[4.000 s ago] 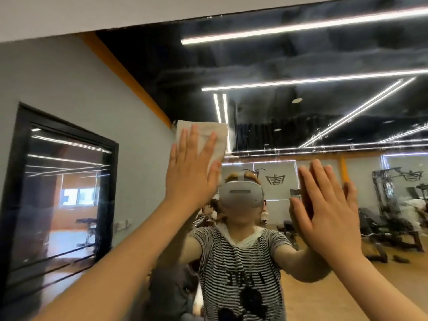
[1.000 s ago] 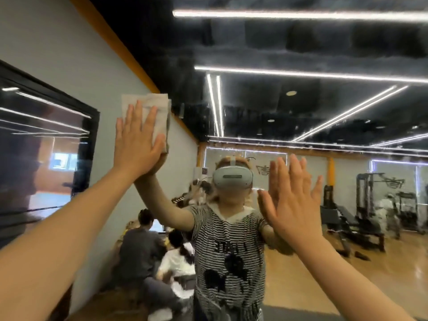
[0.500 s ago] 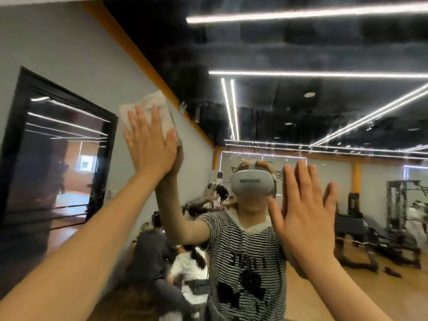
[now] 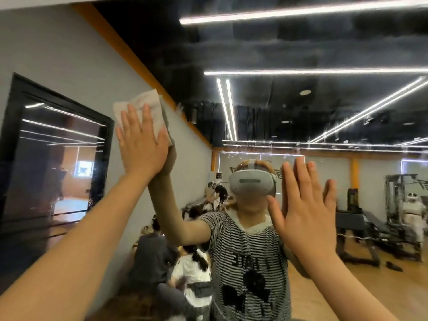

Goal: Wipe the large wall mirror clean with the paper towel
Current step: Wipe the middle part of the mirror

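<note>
- Head view: the left hand [image 4: 141, 144], fingers straight, presses the paper towel [image 4: 144, 110] flat against the mirror [image 4: 301, 107], up and left of centre.
- The right hand [image 4: 301, 209], fingers straight and spread, lies flat on the glass, holding nothing.

hands: 2 — left hand [image 4: 141, 144] at 10 o'clock, right hand [image 4: 303, 209] at 4 o'clock | paper towel [image 4: 141, 105]: 1, at 10 o'clock | wall mirror [image 4: 301, 107]: 1 | black-framed doorway [image 4: 14, 135] reflected at 9 o'clock: 1 | headset [image 4: 251, 181] reflected: 1
</note>
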{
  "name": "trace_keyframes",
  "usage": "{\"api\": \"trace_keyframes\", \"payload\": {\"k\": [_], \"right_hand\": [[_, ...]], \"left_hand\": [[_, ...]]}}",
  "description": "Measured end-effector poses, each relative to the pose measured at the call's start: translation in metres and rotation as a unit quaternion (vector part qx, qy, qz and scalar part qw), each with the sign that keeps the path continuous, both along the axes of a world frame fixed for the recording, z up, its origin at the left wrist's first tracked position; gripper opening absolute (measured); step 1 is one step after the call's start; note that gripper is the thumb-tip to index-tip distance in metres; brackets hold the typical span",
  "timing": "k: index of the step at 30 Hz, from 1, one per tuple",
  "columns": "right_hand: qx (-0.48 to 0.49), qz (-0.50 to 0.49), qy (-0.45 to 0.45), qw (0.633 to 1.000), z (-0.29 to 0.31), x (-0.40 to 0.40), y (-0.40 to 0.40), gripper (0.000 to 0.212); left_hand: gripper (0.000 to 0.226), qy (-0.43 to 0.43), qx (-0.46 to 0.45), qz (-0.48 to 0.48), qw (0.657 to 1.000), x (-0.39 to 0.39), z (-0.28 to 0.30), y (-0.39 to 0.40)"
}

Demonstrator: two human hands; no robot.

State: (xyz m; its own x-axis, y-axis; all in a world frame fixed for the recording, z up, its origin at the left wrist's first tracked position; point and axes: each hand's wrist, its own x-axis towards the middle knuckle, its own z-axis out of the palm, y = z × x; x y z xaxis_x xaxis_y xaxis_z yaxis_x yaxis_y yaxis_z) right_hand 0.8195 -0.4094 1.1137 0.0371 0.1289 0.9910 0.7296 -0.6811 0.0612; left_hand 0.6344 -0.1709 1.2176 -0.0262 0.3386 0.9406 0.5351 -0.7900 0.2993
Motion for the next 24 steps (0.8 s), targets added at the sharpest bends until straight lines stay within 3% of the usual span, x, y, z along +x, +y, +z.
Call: {"api": "trace_keyframes", "payload": {"k": [2, 9, 17, 24], "right_hand": [[-0.001, -0.005, 0.0, 1.0, 0.0, 0.0, 0.0, 0.069], [0.007, 0.001, -0.015, 1.0, 0.001, 0.002, -0.002, 0.069], [0.011, -0.005, -0.006, 1.0, -0.001, 0.001, 0.001, 0.069], [0.012, -0.002, -0.008, 1.0, 0.0, 0.002, -0.002, 0.069]], "left_hand": [[0.064, -0.008, -0.015, -0.007, 1.0, 0.012, 0.0, -0.017], [0.073, 0.113, 0.097, -0.018, 0.989, 0.018, 0.0, -0.019], [0.068, -0.046, -0.047, -0.016, 0.998, 0.021, 0.012, -0.03], [0.073, 0.051, 0.056, -0.04, 0.996, 0.072, -0.001, -0.106]]}}
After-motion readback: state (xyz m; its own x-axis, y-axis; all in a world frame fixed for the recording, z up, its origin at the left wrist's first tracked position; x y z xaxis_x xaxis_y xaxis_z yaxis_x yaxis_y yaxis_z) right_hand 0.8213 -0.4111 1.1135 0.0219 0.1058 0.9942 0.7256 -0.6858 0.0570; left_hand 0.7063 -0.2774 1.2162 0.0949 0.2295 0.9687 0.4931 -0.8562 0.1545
